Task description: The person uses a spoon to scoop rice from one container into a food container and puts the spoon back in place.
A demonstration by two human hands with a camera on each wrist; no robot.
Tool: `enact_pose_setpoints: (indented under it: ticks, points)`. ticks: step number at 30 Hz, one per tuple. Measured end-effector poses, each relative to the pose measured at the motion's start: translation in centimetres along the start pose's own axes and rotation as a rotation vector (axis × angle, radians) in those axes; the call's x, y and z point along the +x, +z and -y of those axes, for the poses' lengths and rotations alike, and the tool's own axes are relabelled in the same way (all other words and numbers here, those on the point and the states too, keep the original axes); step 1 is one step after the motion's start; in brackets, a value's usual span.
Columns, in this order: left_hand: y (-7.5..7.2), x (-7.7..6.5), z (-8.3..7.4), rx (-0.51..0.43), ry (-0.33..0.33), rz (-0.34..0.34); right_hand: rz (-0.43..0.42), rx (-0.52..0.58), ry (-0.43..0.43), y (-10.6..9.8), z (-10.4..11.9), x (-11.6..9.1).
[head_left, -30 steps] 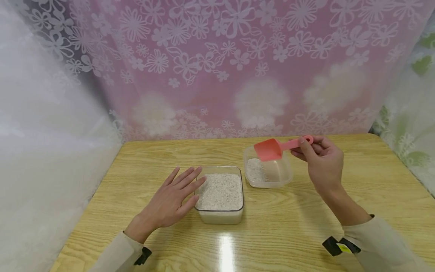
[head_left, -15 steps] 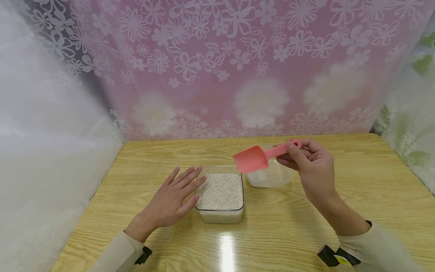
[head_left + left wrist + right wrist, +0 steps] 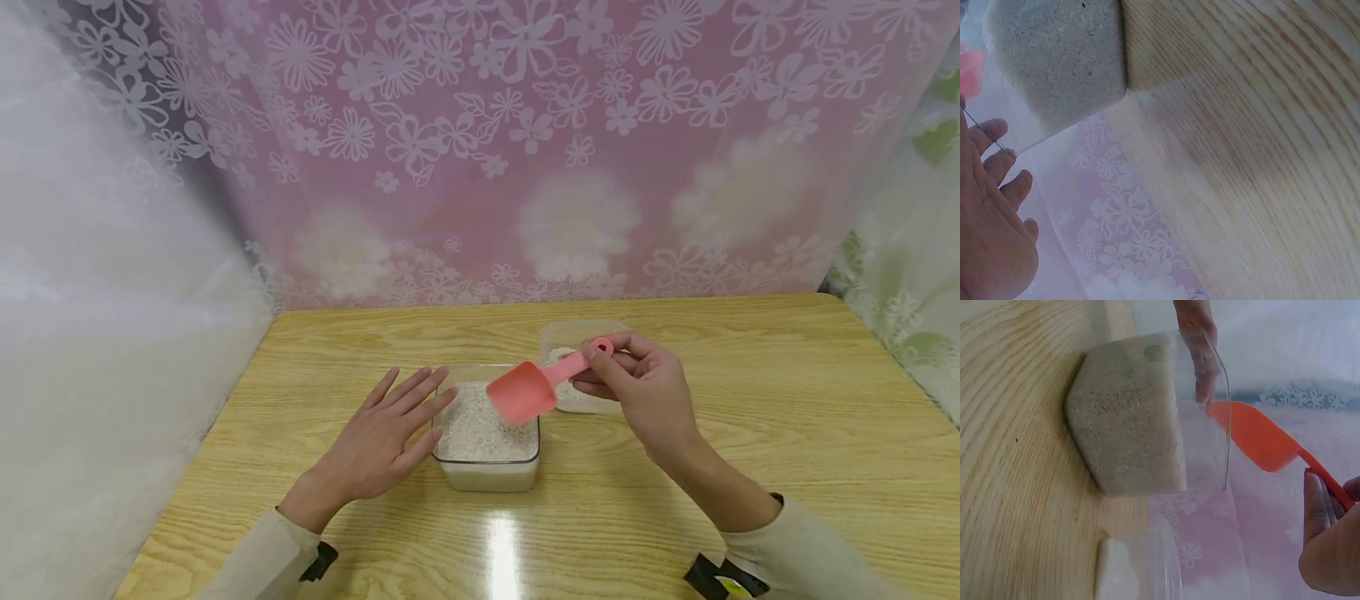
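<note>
Right now the pink scoop (image 3: 522, 392) hangs at an angle over the right half of the larger container (image 3: 489, 478), its hollow turned up toward the person and its handle slanting up to the right. The right hand (image 3: 654, 403) pinches that handle near its ringed end, thumb on top and fingers curled beneath. From the right wrist, the tip of the scoop shows through the clear wall by the rim; whether it dips inside I can't tell.

Over on the other side, the left hand (image 3: 375, 446) lies along the container's left edge, fingers straight and a little spread, the tips reaching the rim, gripping nothing. The container stands upright, clear-sided with a dark line round its mouth, and white rice (image 3: 474, 437) fills much of it, leaving a clear band of wall above. A few dark specks show among the grains from the left wrist.

Just beyond it and to the right sits a smaller tub (image 3: 561, 335), translucent and partly hidden behind the right hand, with some white grain (image 3: 1116, 572) heaped toward one side.

Both vessels rest on a wood-grained table (image 3: 795, 375). A pink flowered curtain (image 3: 457, 200) hangs behind, and the pale sleeves (image 3: 258, 554) have black bands near the wrists.
</note>
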State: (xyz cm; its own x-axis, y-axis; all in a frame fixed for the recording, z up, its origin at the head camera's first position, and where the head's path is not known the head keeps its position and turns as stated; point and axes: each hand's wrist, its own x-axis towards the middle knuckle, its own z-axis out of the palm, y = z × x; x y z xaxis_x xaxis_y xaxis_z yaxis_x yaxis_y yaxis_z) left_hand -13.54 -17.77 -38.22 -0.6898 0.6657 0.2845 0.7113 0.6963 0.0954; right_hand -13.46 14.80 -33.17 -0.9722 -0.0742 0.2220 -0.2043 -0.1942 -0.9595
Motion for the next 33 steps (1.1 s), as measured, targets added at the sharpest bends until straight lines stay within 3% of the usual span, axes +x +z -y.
enact_pose_setpoints:
  ticks: [11,17,25,33]
  points:
    - [0.2,0.0,0.0,0.003,0.002,-0.006,0.063,-0.093,0.009,1.2,-1.1,-0.7]
    - [0.2,0.0,0.1,0.007,-0.001,-0.003,0.101,-0.143,0.07,1.9,-1.3,-1.0]
    - [0.4,0.0,0.1,0.0,-0.004,0.003,0.083,-0.033,0.207,2.5,-2.4,-1.3]
    - [0.3,0.0,0.1,-0.007,-0.009,0.0,0.072,0.022,0.258,2.4,-2.9,-1.2]
